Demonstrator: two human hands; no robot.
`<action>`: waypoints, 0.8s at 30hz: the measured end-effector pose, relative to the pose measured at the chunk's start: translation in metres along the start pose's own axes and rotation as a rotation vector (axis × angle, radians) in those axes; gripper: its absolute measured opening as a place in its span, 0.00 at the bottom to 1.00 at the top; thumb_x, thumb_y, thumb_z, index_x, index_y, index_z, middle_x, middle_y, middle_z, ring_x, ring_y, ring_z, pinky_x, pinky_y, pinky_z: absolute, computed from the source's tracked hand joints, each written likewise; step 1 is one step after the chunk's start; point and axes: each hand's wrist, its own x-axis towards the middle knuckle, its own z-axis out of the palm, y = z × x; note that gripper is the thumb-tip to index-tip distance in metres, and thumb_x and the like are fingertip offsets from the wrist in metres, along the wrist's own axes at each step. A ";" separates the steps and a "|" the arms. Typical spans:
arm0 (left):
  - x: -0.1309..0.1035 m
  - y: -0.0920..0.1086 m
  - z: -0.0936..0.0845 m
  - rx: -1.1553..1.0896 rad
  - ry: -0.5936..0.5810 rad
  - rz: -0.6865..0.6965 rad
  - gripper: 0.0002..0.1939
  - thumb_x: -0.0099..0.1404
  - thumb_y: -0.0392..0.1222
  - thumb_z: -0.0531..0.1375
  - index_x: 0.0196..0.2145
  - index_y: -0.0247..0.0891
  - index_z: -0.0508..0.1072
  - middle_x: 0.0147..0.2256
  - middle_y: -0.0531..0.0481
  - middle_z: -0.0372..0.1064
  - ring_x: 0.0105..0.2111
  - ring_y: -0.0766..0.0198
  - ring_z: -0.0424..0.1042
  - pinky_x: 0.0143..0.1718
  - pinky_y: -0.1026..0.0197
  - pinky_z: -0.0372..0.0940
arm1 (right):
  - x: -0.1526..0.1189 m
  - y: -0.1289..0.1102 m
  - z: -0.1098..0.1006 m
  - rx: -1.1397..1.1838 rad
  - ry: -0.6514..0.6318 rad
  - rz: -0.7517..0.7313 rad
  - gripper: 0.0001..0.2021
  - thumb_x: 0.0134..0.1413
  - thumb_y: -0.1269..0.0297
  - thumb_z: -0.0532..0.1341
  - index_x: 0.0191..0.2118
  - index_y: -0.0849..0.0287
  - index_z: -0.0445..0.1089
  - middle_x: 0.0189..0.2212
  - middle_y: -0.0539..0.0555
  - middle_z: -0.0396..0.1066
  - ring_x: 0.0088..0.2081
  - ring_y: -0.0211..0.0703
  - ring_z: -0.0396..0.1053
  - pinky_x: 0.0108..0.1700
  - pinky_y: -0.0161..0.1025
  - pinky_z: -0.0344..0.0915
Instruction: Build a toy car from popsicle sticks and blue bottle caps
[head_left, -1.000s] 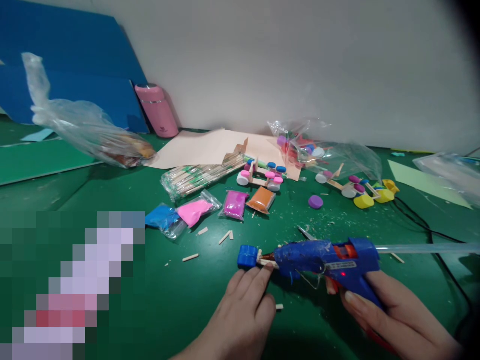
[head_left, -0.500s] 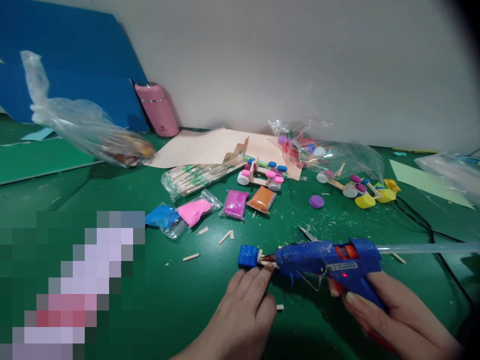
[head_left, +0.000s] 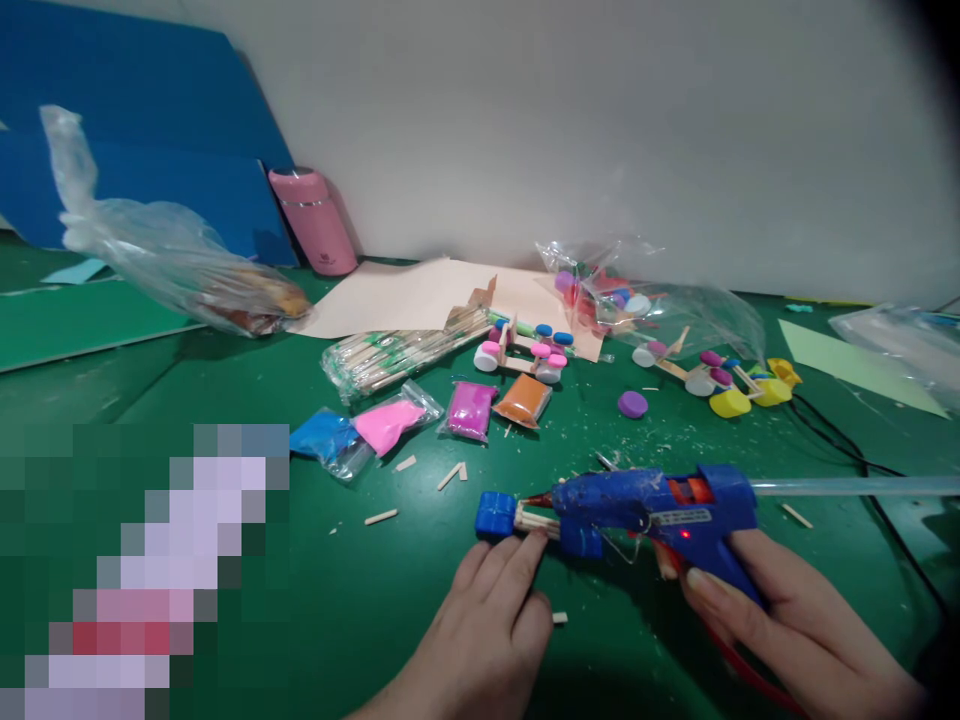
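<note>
My right hand is wrapped round the handle of a blue hot glue gun, its red light lit. A clear glue stick juts from the gun's back. The nozzle points left, just above a bundle of short wooden sticks lying between a pair of blue bottle caps at the left and a blue part at the right, partly under the gun. Fingertips of my left hand press on the sticks' near side and steady them on the green table.
Behind lie clay packets, bundled sticks, small stick-and-cap cars, a purple cap and a plastic bag. A metal tip shows behind the gun. A black cord runs right. A pink flask leans back left.
The glue gun has risen slightly and shifted back, uncovering more of the wooden sticks and the blue part at their right end. My left hand stays in place.
</note>
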 end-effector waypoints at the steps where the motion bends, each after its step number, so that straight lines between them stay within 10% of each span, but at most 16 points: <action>1: 0.000 0.000 0.000 0.005 0.007 0.004 0.08 0.57 0.32 0.48 0.28 0.36 0.66 0.53 0.40 0.60 0.50 0.52 0.61 0.46 0.48 0.60 | 0.000 0.000 0.000 -0.006 -0.002 0.001 0.10 0.51 0.56 0.56 0.36 0.53 0.69 0.29 0.50 0.71 0.29 0.41 0.69 0.32 0.33 0.69; 24: 0.002 0.001 -0.002 0.064 0.038 0.016 0.09 0.58 0.31 0.48 0.27 0.36 0.66 0.51 0.40 0.62 0.48 0.53 0.61 0.45 0.49 0.61 | -0.003 0.013 0.002 -0.065 -0.057 0.037 0.14 0.52 0.50 0.53 0.37 0.53 0.66 0.24 0.49 0.66 0.24 0.39 0.63 0.26 0.31 0.65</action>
